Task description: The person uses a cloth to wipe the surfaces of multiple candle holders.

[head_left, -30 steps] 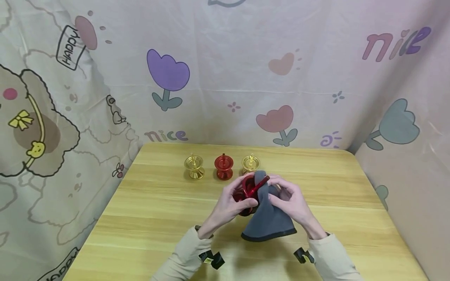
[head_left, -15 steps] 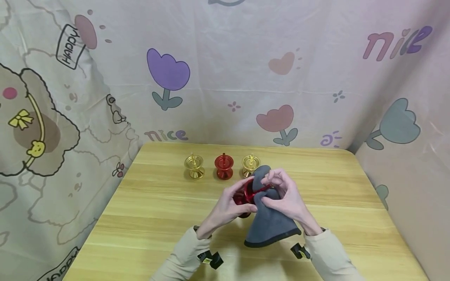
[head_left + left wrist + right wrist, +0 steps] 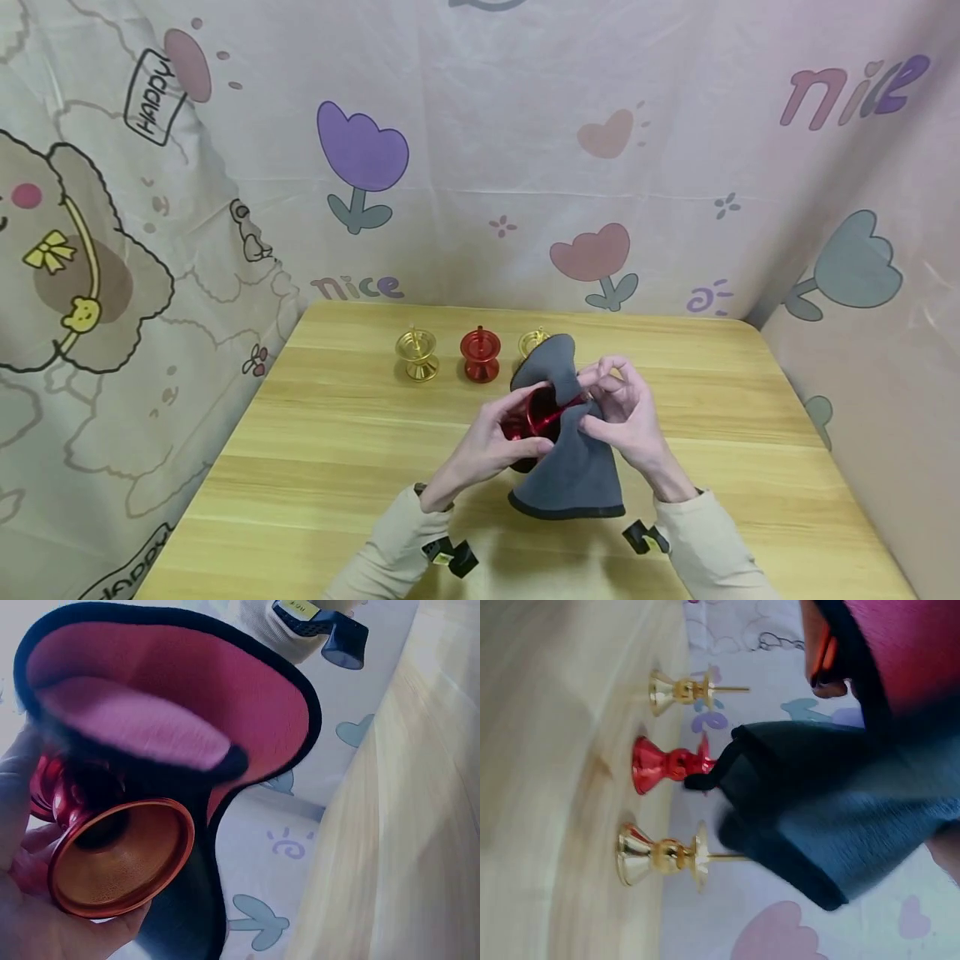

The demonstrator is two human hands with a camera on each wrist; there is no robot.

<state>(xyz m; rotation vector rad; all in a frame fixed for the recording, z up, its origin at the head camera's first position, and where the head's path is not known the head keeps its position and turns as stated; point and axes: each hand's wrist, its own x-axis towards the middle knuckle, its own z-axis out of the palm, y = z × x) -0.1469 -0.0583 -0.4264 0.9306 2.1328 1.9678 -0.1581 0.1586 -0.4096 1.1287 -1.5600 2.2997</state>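
Observation:
My left hand grips a shiny red candle holder, tilted over with its spike toward the right hand; the left wrist view looks into its hollow, orange-toned base. My right hand pinches a grey cloth with black edging around the spike. Thumb and fingers press the cloth from both sides, and its lower part hangs down in front. The pink reverse of the cloth shows in the left wrist view. The cloth hides part of the holder's dish and most of the spike.
Behind the hands stand a gold candle holder, a red candle holder and another gold candle holder, in a row on the wooden table. The cloth overlaps the rightmost one. A printed curtain surrounds the table.
The right hand has shifted its fingers and worked the cloth over the spike. The cloth's upper flap has swung up and left, now covering part of the right gold candle holder. The left hand keeps its grip.

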